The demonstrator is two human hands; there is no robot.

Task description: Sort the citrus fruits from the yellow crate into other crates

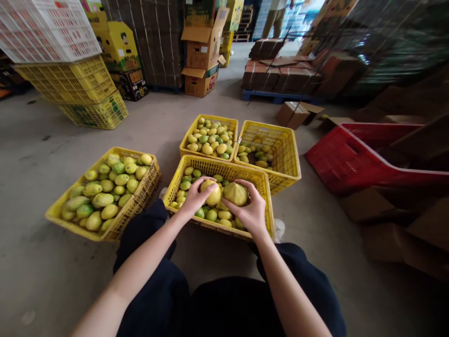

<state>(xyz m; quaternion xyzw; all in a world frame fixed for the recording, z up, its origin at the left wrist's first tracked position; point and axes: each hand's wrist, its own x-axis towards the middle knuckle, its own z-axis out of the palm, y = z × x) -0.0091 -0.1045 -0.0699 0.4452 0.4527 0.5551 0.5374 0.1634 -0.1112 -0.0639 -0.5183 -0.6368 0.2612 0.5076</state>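
Over the near yellow crate (266, 201), my left hand (198, 196) is closed around a yellow lemon (212, 193). My right hand (253, 206) grips another lemon (235, 194), larger-looking and a bit greener, its thumb and fingers round the right side. The two fruits are held side by side, close together. Below them, yellow and green lemons (211, 215) partly fill the crate; my hands hide some of these. Behind stand a crate heaped with lemons (206, 147) and a crate (280, 140) with only a few lemons at its bottom left.
A full lemon crate (140, 201) stands on the floor at left. A red crate (336, 159) and cardboard boxes (372, 206) lie to the right. Stacked crates (77, 79) rise at back left. Farther back are cartons (199, 51), a blue pallet (270, 97) and a standing person (275, 21).
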